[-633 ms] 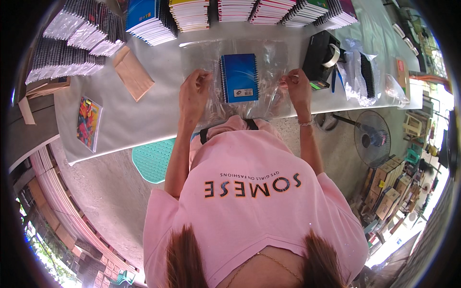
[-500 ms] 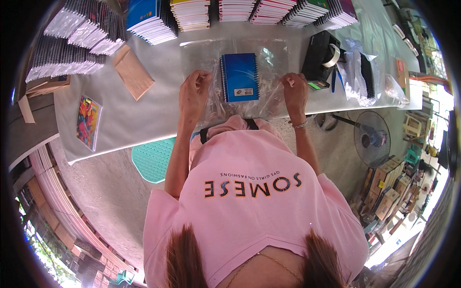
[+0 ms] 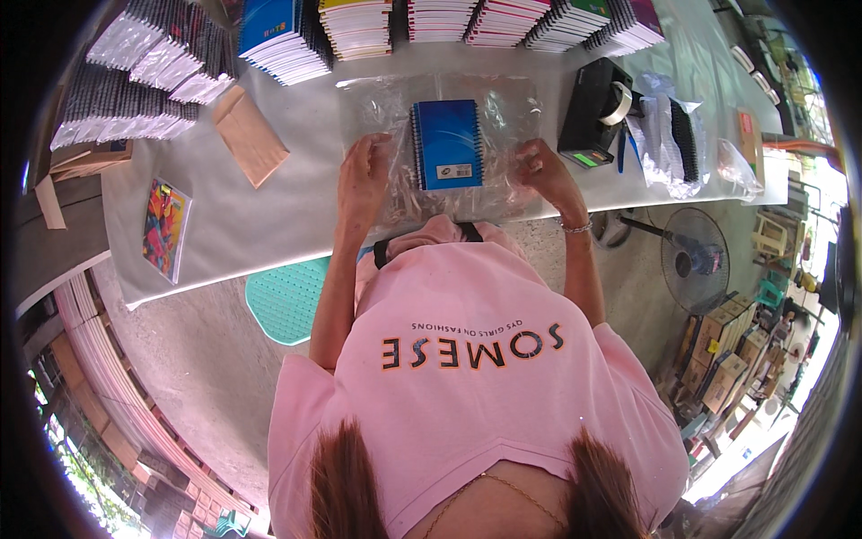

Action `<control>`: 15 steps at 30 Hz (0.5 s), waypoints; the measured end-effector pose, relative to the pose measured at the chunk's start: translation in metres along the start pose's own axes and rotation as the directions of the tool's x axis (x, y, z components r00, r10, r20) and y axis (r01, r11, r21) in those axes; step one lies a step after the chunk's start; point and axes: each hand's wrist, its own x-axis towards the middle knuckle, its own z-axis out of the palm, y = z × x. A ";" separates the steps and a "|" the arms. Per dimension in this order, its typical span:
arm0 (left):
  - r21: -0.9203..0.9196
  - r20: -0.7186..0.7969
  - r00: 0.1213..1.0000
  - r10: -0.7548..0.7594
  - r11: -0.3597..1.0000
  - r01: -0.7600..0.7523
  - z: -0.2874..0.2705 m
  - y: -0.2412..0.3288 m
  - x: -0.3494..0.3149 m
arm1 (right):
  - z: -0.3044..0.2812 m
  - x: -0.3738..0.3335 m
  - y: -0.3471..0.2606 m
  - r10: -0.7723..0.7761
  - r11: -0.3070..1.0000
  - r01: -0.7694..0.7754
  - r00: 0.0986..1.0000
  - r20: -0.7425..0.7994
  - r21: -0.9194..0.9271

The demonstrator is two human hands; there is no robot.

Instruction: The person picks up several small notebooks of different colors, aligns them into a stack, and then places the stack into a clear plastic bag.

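Observation:
A small blue spiral notebook (image 3: pixel 448 144) lies face up in front of me, a white label near its lower edge. Clear, wrinkled plastic wrap (image 3: pixel 503 103) spreads around the notebook on both sides. At the notebook's left, my left hand (image 3: pixel 364 173) has its fingers bent together on the plastic. To the right, my right hand (image 3: pixel 546 175) pinches the plastic close to the notebook's edge. Neither hand touches the notebook itself. Whether the plastic is a bag or a loose sheet, I cannot tell.
Stacks of notebooks (image 3: pixel 359 31) line the table's far side, with wrapped ones (image 3: pixel 121 108) at far left. A brown envelope (image 3: pixel 250 136) and a colourful booklet (image 3: pixel 165 229) lie leftward. A black tape dispenser (image 3: pixel 588 117) stands at right. A fan (image 3: pixel 694 259) is beyond the table edge.
My right hand has shifted slightly left and down, its wrist turning so the fingers come nearer the notebook. The left hand and the notebook have hardly moved.

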 end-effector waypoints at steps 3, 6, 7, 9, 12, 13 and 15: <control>-0.053 0.028 0.994 -0.107 0.993 0.108 -0.002 0.001 -0.001 | -0.004 -0.006 -0.022 0.090 0.996 -0.091 0.993 0.075 0.007; -0.108 0.046 0.988 -0.148 0.982 0.152 -0.007 0.015 -0.002 | 0.000 -0.007 -0.026 -0.044 0.994 0.048 0.999 0.032 -0.103; -0.098 0.016 0.995 -0.098 0.990 0.099 -0.004 0.008 -0.002 | 0.000 -0.006 -0.023 -0.023 0.995 0.026 0.999 0.031 -0.093; -0.094 0.014 0.996 -0.089 0.992 0.090 -0.005 0.010 -0.001 | -0.002 -0.001 -0.011 -0.005 0.998 0.005 1.000 -0.010 -0.063; -0.111 0.073 0.984 -0.161 0.979 0.169 -0.011 0.025 0.003 | -0.004 0.008 -0.003 0.004 0.999 0.000 0.997 -0.079 0.047; -0.123 0.076 0.985 -0.154 0.979 0.162 -0.012 0.021 0.006 | -0.003 0.012 -0.009 0.016 0.994 -0.009 0.998 -0.065 0.112; -0.126 0.067 0.990 -0.128 0.983 0.135 -0.011 0.019 0.009 | -0.003 0.017 -0.020 0.056 0.980 -0.051 0.998 -0.020 0.194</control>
